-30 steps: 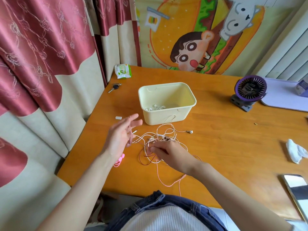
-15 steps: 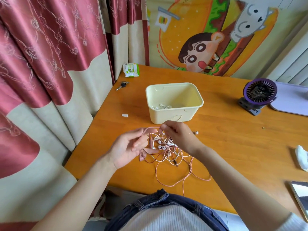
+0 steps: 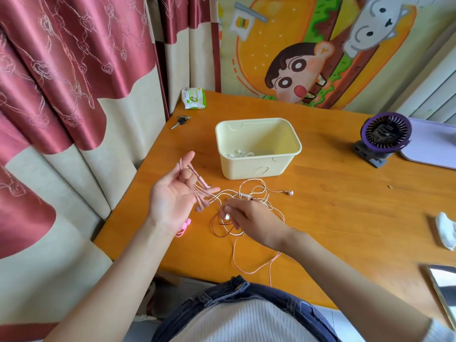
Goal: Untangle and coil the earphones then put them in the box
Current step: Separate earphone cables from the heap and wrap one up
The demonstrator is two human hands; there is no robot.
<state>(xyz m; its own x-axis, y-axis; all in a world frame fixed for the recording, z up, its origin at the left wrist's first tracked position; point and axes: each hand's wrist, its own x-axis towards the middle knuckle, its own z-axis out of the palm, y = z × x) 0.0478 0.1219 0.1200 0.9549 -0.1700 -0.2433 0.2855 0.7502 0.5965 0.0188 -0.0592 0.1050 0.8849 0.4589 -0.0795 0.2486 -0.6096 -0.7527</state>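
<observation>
Head view: palm-up left hand point(image 3: 172, 196), at 9 o'clock of the right hand point(image 3: 249, 219), curls fingers round pink cord point(image 3: 200, 191); right pinches white earbud point(image 3: 226, 216).

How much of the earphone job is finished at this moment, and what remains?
Done: one white earphone set lies in the cream plastic box. In hand: the left hand has the pink earphone cable partly coiled round its fingers; the right hand pinches a white earbud. Left: the white and pink tangle on the wooden table needs separating, coiling, boxing.
</observation>
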